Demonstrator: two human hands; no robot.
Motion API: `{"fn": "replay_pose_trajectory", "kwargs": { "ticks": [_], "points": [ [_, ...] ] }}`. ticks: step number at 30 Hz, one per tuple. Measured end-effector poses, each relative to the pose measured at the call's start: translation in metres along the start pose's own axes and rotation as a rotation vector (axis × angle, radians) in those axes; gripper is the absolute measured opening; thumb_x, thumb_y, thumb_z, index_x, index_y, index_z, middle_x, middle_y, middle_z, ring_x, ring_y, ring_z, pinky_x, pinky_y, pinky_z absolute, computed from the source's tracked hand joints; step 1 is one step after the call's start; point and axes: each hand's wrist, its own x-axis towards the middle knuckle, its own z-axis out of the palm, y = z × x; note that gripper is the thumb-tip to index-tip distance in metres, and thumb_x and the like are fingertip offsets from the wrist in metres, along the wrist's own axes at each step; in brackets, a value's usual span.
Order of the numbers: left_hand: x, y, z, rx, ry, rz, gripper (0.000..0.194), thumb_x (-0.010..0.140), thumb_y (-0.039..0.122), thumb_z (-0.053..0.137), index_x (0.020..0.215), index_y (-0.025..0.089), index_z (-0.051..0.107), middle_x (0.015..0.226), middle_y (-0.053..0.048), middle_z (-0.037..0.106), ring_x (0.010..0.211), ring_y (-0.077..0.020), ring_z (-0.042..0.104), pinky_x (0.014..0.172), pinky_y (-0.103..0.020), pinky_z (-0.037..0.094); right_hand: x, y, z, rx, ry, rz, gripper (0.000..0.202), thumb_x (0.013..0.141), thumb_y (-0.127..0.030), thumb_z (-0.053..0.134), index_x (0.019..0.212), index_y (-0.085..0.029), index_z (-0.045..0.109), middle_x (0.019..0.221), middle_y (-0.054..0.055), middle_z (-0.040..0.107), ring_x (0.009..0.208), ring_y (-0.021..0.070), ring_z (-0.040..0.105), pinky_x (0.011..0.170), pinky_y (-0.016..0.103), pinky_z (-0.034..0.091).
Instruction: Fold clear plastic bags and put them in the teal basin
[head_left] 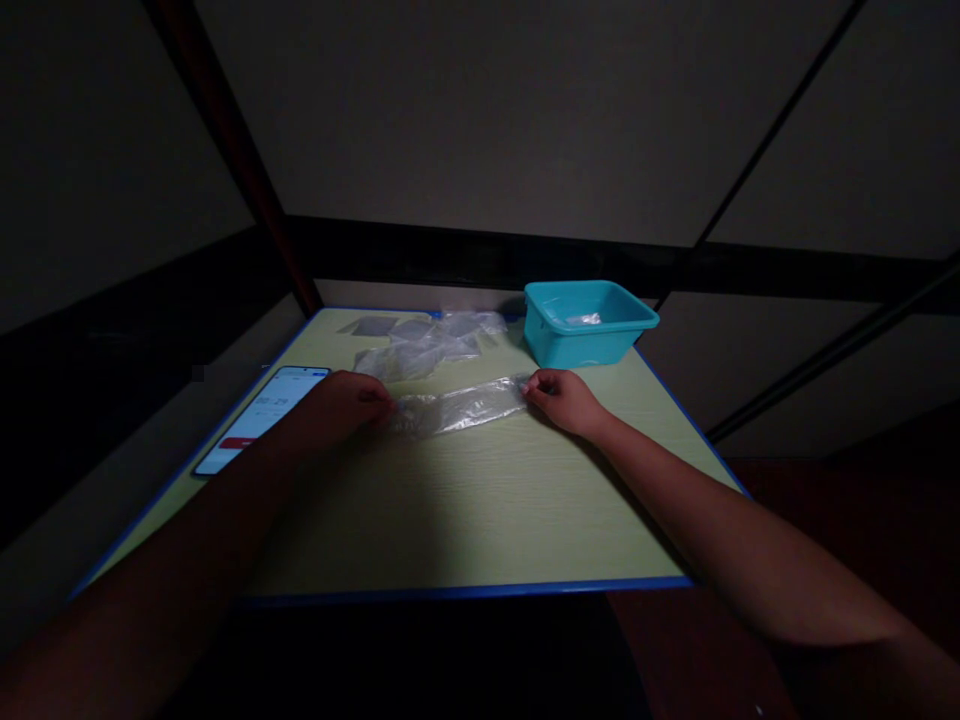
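Note:
A clear plastic bag [469, 408] is stretched sideways between my two hands, just over the middle of the table. My left hand [356, 400] pinches its left end, fingers closed. At the other end, my right hand [562, 398] grips the plastic between thumb and fingers. The bag looks flat and crinkled, with bright reflections along it. Behind it, several more clear plastic bags [431, 345] lie loosely overlapping at the back of the table.
A turquoise plastic basin [577, 347] stands at the back right corner, with some clear plastic [585, 319] inside. A lit smartphone [259, 420] lies by the left edge, partly behind my left forearm. The pale table [465, 530] has a blue rim, and walls rise behind.

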Motion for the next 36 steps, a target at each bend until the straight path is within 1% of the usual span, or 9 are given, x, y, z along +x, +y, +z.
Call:
{"fn": "replay_pose_trajectory", "kwargs": {
  "ticks": [4, 8, 12, 21, 27, 32, 34, 36],
  "points": [
    [0.001, 0.002, 0.004, 0.082, 0.05, 0.012, 0.026, 0.07, 0.043, 0.053, 0.07, 0.019, 0.065, 0.07, -0.004, 0.066, 0.068, -0.0213, 0.06, 0.062, -0.03, 0.042, -0.001, -0.003, 0.001, -0.087, 0.006, 0.022, 0.022, 0.08, -0.032, 0.05, 0.062, -0.02, 0.053, 0.055, -0.001, 0.053, 0.052, 0.0127, 0.044, 0.052, 0.026, 0.029],
    [0.001, 0.001, 0.007, 0.108, 0.069, 0.045, 0.027, 0.071, 0.042, 0.052, 0.072, 0.02, 0.066, 0.075, -0.004, 0.067, 0.074, -0.0217, 0.06, 0.064, -0.03, 0.041, -0.002, -0.006, 0.001, -0.168, 0.001, 0.032, 0.022, 0.081, -0.031, 0.052, 0.062, -0.02, 0.053, 0.057, 0.0, 0.054, 0.053, 0.0133, 0.044, 0.052, 0.026, 0.028],
    [0.001, -0.002, 0.008, 0.093, 0.11, 0.054, 0.026, 0.073, 0.043, 0.052, 0.07, 0.02, 0.065, 0.07, -0.002, 0.065, 0.071, -0.0208, 0.059, 0.061, -0.028, 0.038, -0.002, -0.007, 0.001, -0.22, -0.005, 0.045, 0.024, 0.085, -0.031, 0.048, 0.066, -0.019, 0.056, 0.06, 0.002, 0.058, 0.056, 0.0146, 0.048, 0.054, 0.026, 0.03],
    [0.002, -0.002, 0.009, 0.103, 0.101, 0.03, 0.025, 0.072, 0.043, 0.053, 0.066, 0.021, 0.063, 0.064, -0.001, 0.064, 0.066, -0.0191, 0.058, 0.058, -0.027, 0.036, -0.002, -0.008, 0.002, -0.334, -0.016, 0.066, 0.022, 0.086, -0.027, 0.047, 0.07, -0.019, 0.06, 0.066, 0.004, 0.064, 0.058, 0.0155, 0.051, 0.055, 0.026, 0.031],
    [0.006, -0.01, 0.01, 0.139, 0.133, 0.058, 0.026, 0.074, 0.045, 0.054, 0.067, 0.021, 0.062, 0.063, -0.001, 0.062, 0.066, -0.0191, 0.058, 0.058, -0.027, 0.035, -0.003, -0.01, 0.003, -0.418, -0.011, 0.073, 0.023, 0.087, -0.03, 0.048, 0.073, -0.019, 0.062, 0.072, 0.006, 0.066, 0.061, 0.0167, 0.053, 0.056, 0.027, 0.029],
    [0.005, -0.005, 0.01, 0.193, 0.15, 0.028, 0.027, 0.072, 0.045, 0.055, 0.063, 0.02, 0.059, 0.063, -0.002, 0.059, 0.065, -0.0193, 0.055, 0.057, -0.027, 0.033, -0.005, -0.016, 0.001, -0.484, 0.007, 0.079, 0.024, 0.087, -0.034, 0.05, 0.073, -0.019, 0.062, 0.074, 0.008, 0.067, 0.066, 0.0197, 0.055, 0.058, 0.029, 0.028],
    [0.004, -0.002, 0.01, 0.2, 0.146, 0.024, 0.027, 0.073, 0.045, 0.055, 0.062, 0.02, 0.057, 0.061, -0.001, 0.057, 0.064, -0.0185, 0.054, 0.056, -0.027, 0.032, -0.007, -0.019, 0.001, -0.504, 0.027, 0.088, 0.025, 0.088, -0.038, 0.05, 0.077, -0.018, 0.062, 0.075, 0.009, 0.066, 0.07, 0.0219, 0.056, 0.061, 0.03, 0.03],
    [0.003, -0.001, 0.01, 0.195, 0.133, 0.02, 0.028, 0.073, 0.045, 0.054, 0.062, 0.02, 0.056, 0.059, 0.0, 0.055, 0.062, -0.0177, 0.052, 0.056, -0.026, 0.03, -0.008, -0.022, 0.001, -0.531, 0.091, 0.073, 0.029, 0.09, -0.041, 0.047, 0.086, -0.017, 0.062, 0.082, 0.012, 0.067, 0.079, 0.025, 0.057, 0.067, 0.032, 0.033]
  ]
}}
